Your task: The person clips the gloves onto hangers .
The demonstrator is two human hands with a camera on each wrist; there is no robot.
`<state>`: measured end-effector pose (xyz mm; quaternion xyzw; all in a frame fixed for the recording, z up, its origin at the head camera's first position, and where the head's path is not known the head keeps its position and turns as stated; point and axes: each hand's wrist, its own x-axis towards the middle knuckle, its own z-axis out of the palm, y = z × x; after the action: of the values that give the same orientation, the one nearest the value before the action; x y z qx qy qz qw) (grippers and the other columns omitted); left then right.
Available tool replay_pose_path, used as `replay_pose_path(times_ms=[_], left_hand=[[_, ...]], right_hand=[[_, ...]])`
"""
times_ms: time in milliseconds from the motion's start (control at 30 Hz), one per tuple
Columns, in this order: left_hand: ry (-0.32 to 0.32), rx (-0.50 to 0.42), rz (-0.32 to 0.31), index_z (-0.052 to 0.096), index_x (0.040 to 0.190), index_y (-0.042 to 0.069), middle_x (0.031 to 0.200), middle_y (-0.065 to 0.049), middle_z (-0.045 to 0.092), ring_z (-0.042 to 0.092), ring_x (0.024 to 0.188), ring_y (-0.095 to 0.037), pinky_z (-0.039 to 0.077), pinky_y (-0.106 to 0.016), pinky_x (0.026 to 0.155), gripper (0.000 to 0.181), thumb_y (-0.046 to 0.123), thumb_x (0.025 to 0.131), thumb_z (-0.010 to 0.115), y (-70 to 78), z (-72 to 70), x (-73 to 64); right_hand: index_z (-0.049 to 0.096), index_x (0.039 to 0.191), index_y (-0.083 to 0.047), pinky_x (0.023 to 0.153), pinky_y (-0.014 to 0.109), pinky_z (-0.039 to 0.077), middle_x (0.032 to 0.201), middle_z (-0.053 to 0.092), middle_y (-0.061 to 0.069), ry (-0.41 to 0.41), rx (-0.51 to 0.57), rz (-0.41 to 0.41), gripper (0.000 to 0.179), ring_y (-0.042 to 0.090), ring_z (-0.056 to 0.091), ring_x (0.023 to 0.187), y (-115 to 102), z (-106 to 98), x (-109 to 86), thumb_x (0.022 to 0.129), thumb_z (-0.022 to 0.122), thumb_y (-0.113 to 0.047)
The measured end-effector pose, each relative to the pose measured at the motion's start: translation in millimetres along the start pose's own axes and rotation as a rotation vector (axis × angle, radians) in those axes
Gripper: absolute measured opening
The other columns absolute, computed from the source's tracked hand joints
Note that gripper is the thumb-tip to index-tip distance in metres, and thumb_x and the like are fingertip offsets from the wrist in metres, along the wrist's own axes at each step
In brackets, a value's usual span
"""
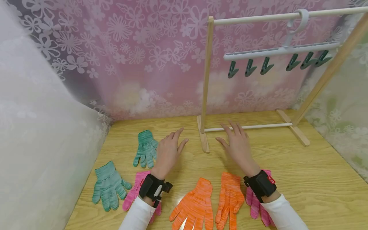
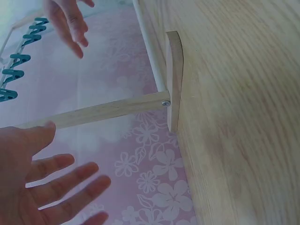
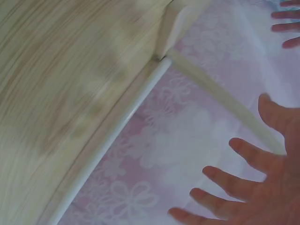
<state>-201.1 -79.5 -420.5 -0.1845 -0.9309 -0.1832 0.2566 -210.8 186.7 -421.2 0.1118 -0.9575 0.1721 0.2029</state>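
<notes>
My left hand (image 1: 168, 150) hovers over the table, fingers spread and holding nothing, just right of a green knit glove (image 1: 145, 148). My right hand (image 1: 238, 145) also holds nothing; its fingertips overlap the rack's lower rod (image 1: 250, 126) in the head view. A second green glove (image 1: 108, 185) lies at the left. One pink glove (image 1: 134, 188) is partly hidden under my left wrist, another pink glove (image 1: 254, 204) under my right. Between the forearms lie two orange gloves, a spread one (image 1: 195, 204) and a narrower one (image 1: 229, 198). In both wrist views the fingers look loosely extended.
A wooden rack (image 1: 205, 80) stands at the back right. From its top rod (image 1: 256, 18) hangs a white hanger (image 1: 276, 51) with several dark green clips (image 1: 250, 67). Flowered curtain (image 1: 143, 64) closes off the back, and pale sheeting (image 1: 43, 127) the left side.
</notes>
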Motion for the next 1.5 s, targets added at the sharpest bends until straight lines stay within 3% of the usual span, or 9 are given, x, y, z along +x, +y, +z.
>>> replay_pose_path(times_ms=[133,267,567,800,967,1100,1300,1400,1500], left_hand=[[0.075,-0.028,0.013,0.066,0.132,0.012,0.104,-0.006,0.075,0.068,0.069,-0.018,0.043,-0.026,0.045,0.035,0.029,0.102,0.064,-0.2,3.1,8.8],[0.131,-0.035,0.021,0.071,0.123,0.012,0.096,-0.003,0.077,0.069,0.067,-0.014,0.035,-0.023,0.04,0.025,0.024,0.102,0.064,-0.9,5.3,21.1],[0.155,-0.033,0.059,0.071,0.117,0.011,0.068,0.006,0.071,0.039,0.038,-0.007,0.021,-0.021,0.038,0.027,0.029,0.107,0.054,-3.8,11.0,57.0],[0.193,-0.1,0.034,0.069,0.117,0.008,0.09,-0.004,0.076,0.062,0.053,-0.014,0.035,-0.024,0.039,0.028,0.029,0.107,0.054,-4.5,19.7,83.4],[0.145,-0.298,-0.012,0.055,0.136,0.002,0.117,-0.014,0.069,0.071,0.094,-0.026,0.058,-0.036,0.069,0.04,0.03,0.106,0.057,1.8,19.2,106.8],[0.099,-0.433,-0.023,0.044,0.146,-0.001,0.134,-0.021,0.057,0.062,0.117,-0.034,0.056,-0.043,0.09,0.052,0.028,0.105,0.059,10.3,21.0,128.3],[0.035,-0.575,-0.058,0.032,0.155,-0.001,0.152,-0.021,0.046,0.054,0.13,-0.035,0.052,-0.043,0.101,0.065,0.029,0.105,0.059,27.4,33.4,148.0],[0.034,-0.59,-0.063,0.029,0.157,0.001,0.15,-0.021,0.048,0.056,0.13,-0.034,0.052,-0.043,0.102,0.067,0.029,0.104,0.059,34.5,41.0,152.8],[0.043,-0.59,-0.049,0.031,0.155,0.001,0.143,-0.022,0.056,0.06,0.126,-0.033,0.054,-0.041,0.1,0.062,0.026,0.105,0.058,39.0,48.9,155.2]], right_hand=[[0.061,0.137,-0.005,0.078,0.054,0.055,0.129,0.063,0.024,0.103,0.031,-0.027,0.049,0.045,0.064,0.103,18.2,-7.8,0.0,0.093,0.075,-0.024],[0.065,0.131,-0.007,0.043,0.033,0.037,0.101,0.073,0.019,0.152,0.062,-0.005,0.038,0.033,0.067,0.067,39.8,-17.1,4.3,0.096,0.072,-0.021],[0.073,0.114,-0.005,0.037,0.029,0.02,0.074,0.073,0.012,0.185,0.032,0.1,0.038,0.011,0.042,0.039,113.4,-48.8,29.9,0.105,0.057,-0.038],[0.06,0.125,0.001,0.045,0.025,0.032,0.093,0.069,0.021,0.338,0.106,0.355,0.05,-0.013,0.035,0.051,177.6,-82.5,44.8,0.105,0.052,-0.044],[0.04,0.139,0.002,0.067,0.034,0.032,0.105,0.049,0.012,0.43,0.163,0.548,0.059,0.019,0.047,0.083,212.5,-106.1,56.8,0.103,0.053,-0.043],[0.023,0.154,0.003,0.075,0.048,0.036,0.131,0.044,0.034,0.363,0.16,0.53,0.073,0.051,0.047,0.111,236.2,-121.2,62.9,0.103,0.049,-0.043],[0.008,0.16,0.004,0.109,0.069,0.03,0.155,0.026,0.04,0.223,0.324,0.468,0.076,0.06,0.032,0.137,265.7,-129.1,63.8,0.108,0.041,-0.04],[0.006,0.161,0.0,0.117,0.061,0.03,0.159,0.021,0.037,0.195,0.401,0.468,0.073,0.057,0.027,0.143,273.5,-129.8,62.0,0.108,0.039,-0.038],[0.02,0.157,0.002,0.105,0.028,0.048,0.153,0.034,0.037,0.208,0.371,0.444,0.064,0.035,0.046,0.14,278.4,-128.6,60.9,0.109,0.04,-0.034]])
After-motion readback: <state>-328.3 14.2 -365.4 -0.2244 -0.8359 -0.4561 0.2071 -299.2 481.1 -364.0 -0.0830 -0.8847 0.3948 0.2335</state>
